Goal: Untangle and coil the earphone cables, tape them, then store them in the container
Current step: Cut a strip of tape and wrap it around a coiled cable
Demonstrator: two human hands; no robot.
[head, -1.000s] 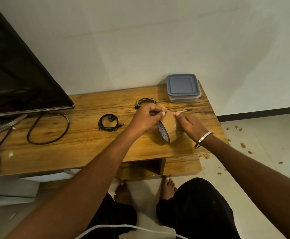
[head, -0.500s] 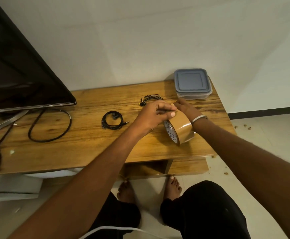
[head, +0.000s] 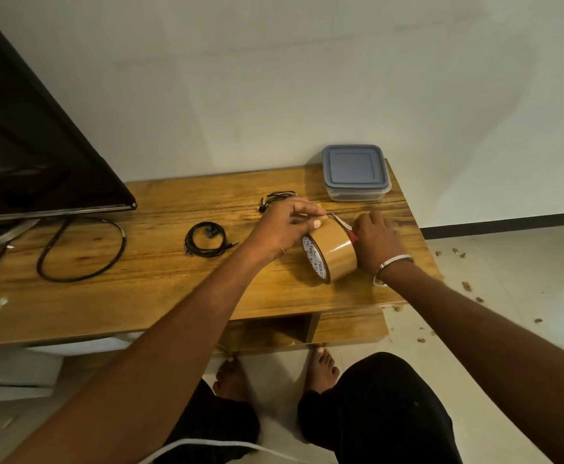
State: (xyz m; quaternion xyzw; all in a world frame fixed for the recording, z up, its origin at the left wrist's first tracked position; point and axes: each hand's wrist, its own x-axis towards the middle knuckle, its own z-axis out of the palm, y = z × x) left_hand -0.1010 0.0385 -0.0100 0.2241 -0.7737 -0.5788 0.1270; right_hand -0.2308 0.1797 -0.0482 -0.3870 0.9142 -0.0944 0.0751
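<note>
Head view caught the left hand (head: 287, 226) pinching the tape's end on the tape roll (head: 332, 254), right hand (head: 376, 241) gripping a small blade (head: 340, 222) beside it, with the coiled earphones (head: 206, 242) lying left of both hands, nearer the left.

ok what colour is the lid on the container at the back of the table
The container lid is grey-blue, over a clear base; it shows best in the head view.

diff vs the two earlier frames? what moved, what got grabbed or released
The right hand, which half a second ago reached behind the brown tape roll, is back beside it holding scissors at the roll's top, as a second ago. The left hand still pinches the tape end. Unchanged: roll on edge on the wooden table, both earphone coils, lidded container.
</note>
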